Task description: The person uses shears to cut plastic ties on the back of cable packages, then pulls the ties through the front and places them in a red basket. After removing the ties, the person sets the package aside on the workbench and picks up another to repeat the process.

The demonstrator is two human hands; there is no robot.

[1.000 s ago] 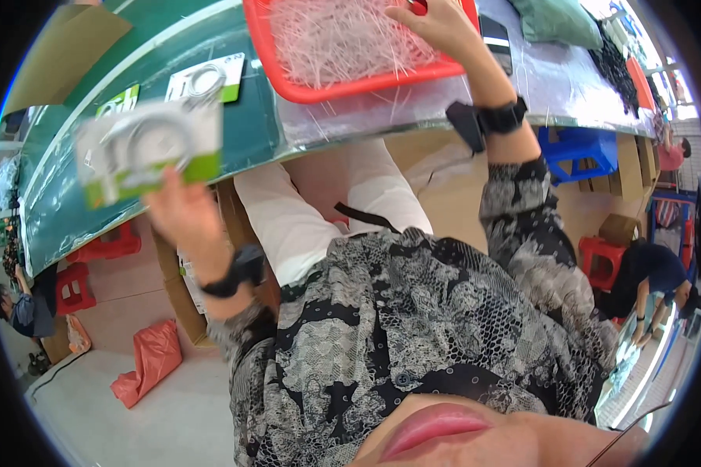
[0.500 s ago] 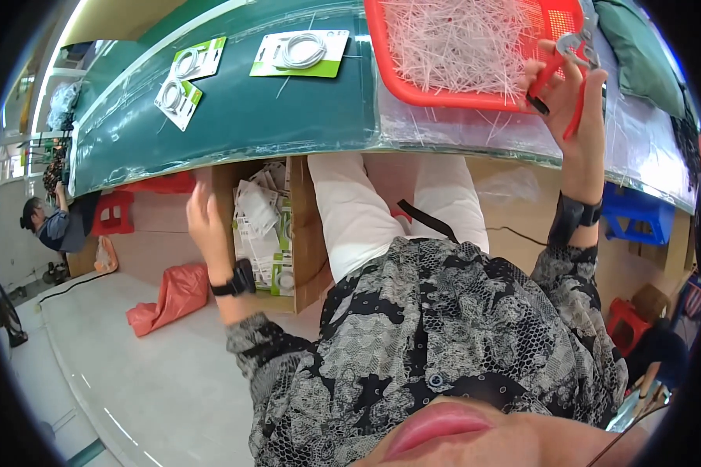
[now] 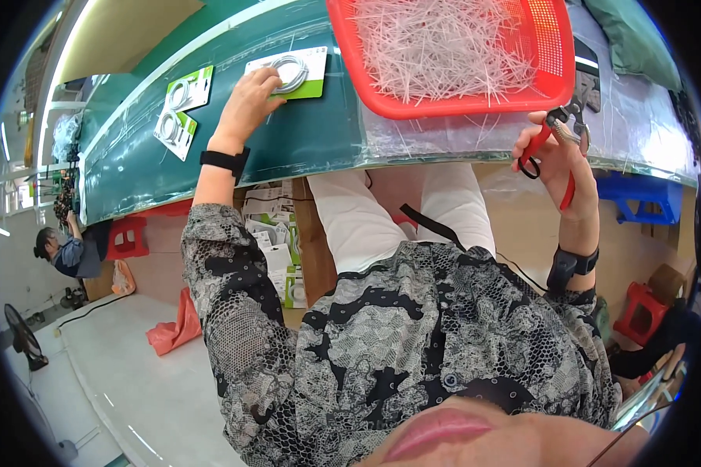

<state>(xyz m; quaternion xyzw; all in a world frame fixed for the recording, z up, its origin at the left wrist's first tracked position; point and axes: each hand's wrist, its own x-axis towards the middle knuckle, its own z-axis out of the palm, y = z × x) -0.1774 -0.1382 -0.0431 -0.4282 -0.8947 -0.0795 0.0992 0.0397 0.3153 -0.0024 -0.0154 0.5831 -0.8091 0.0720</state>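
Note:
My left hand point(image 3: 247, 107) reaches onto the green table and its fingers bend over the left end of a carded cable point(image 3: 292, 71), a white coil on a white and green card. The fingertips are partly hidden against the card. In my right hand point(image 3: 568, 159), raised at the table's front edge, are red-handled cutting pliers point(image 3: 534, 146), their metal jaws pointing up and away. Two more carded cables, an upper one point(image 3: 191, 87) and a lower one point(image 3: 177, 138), lie overlapping to the left.
A red plastic basket point(image 3: 456, 111) full of thin clear plastic strips stands at the back right. Below the table, an open cardboard box point(image 3: 311, 245) contains several carded cables. A green cushion-like bundle point(image 3: 637, 43) sits far right. Another person point(image 3: 68, 249) is far left.
My left hand has moved up from beside the box below the table onto the carded cable. My right hand, still gripping the pliers, has come down and slightly nearer, away from the basket.

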